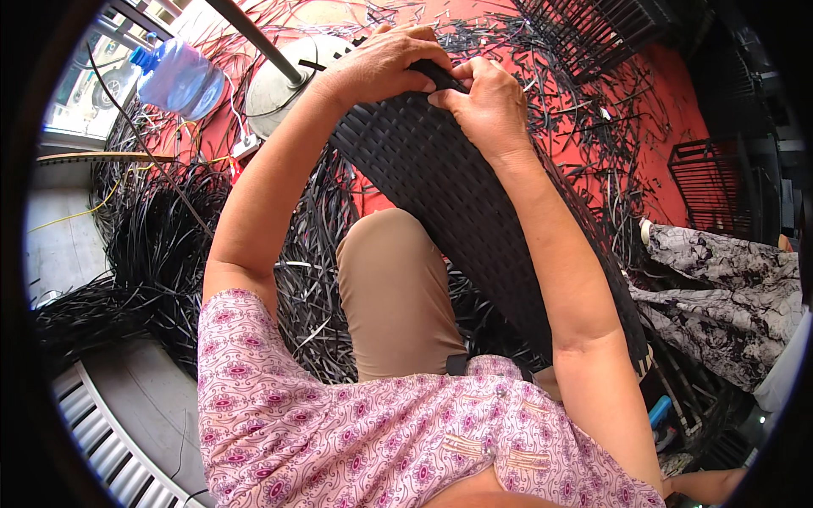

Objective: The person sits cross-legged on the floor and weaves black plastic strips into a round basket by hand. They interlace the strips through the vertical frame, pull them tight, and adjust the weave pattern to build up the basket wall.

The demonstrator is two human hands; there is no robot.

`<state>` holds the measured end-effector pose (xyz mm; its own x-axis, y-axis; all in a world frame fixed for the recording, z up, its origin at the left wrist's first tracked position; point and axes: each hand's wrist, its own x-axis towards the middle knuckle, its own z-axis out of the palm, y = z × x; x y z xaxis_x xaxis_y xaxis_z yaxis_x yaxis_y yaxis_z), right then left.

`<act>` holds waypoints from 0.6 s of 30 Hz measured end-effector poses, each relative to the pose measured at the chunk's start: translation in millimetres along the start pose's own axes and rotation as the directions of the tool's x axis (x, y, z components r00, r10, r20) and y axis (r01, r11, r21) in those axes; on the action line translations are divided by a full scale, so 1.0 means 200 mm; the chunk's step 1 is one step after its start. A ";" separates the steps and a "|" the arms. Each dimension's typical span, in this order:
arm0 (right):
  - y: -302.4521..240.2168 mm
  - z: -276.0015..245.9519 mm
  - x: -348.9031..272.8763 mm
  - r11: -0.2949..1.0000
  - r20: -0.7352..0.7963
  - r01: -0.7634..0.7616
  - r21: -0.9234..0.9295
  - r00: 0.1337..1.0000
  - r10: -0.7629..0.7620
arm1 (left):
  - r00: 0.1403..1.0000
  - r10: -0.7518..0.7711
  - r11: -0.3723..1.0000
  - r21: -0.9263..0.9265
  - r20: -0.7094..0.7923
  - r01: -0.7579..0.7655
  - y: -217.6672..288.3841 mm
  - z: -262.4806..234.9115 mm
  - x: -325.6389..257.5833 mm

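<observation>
Your left hand (391,66), at twelve o'clock, and right hand (495,106), at one, both pinch the black woven panel (449,182) by its upper edge, the panel slanting toward four o'clock beside your knee (394,279).

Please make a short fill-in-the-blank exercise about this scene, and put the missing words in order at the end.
1. The left grip and the right grip are both at the upper end of a woven piece whose colour is ____.
2. Beneath the loose strips, the floor is coloured ____.
3. The large plastic bottle is on the ____ (left/right) side of the picture.
4. The colour of its cap is ____.

Missing words: black; red; left; blue.
</observation>
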<state>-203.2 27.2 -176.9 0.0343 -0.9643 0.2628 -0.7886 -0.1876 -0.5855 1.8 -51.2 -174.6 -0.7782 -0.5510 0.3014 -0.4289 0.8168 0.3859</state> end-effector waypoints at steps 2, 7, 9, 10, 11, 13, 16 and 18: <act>0.00 0.00 0.01 0.999 0.020 -0.035 0.035 0.999 0.034 | 0.999 0.022 1.000 -0.017 -0.040 -0.023 0.00 0.02 0.00; -0.01 -0.03 0.04 0.984 0.133 -0.148 0.099 0.982 0.134 | 0.991 0.127 0.972 -0.204 0.050 -0.114 -0.06 -0.01 0.10; 0.00 -0.02 0.05 0.986 0.127 -0.127 0.107 0.985 0.114 | 0.986 0.082 0.978 -0.204 0.146 -0.051 -0.06 -0.03 0.15; 0.00 -0.01 0.03 0.990 0.106 -0.086 0.108 0.992 0.075 | 0.979 0.057 0.979 -0.201 0.196 -0.017 -0.06 -0.03 0.16; 0.00 0.00 0.02 0.993 0.084 -0.045 0.108 0.996 0.036 | 0.979 0.056 0.980 -0.199 0.198 -0.016 -0.08 -0.02 0.16; -0.03 -0.01 0.01 0.992 0.070 -0.075 0.100 0.995 0.069 | 0.989 0.084 0.977 -0.208 0.124 -0.057 -0.09 -0.02 0.13; -0.01 0.00 -0.02 0.999 -0.027 0.037 0.039 0.999 -0.036 | 0.997 0.079 0.971 -0.225 -0.002 -0.077 -0.07 -0.01 0.06; 0.00 0.01 -0.03 0.989 -0.099 0.145 -0.043 0.984 -0.148 | 0.985 -0.005 0.948 -0.314 -0.175 -0.051 -0.11 0.00 0.03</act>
<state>-202.2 32.2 -181.0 0.0899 -0.9024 0.4213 -0.8010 -0.3169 -0.5079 7.1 -71.9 -181.2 -0.6839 -0.5764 0.4473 -0.2228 0.7487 0.6243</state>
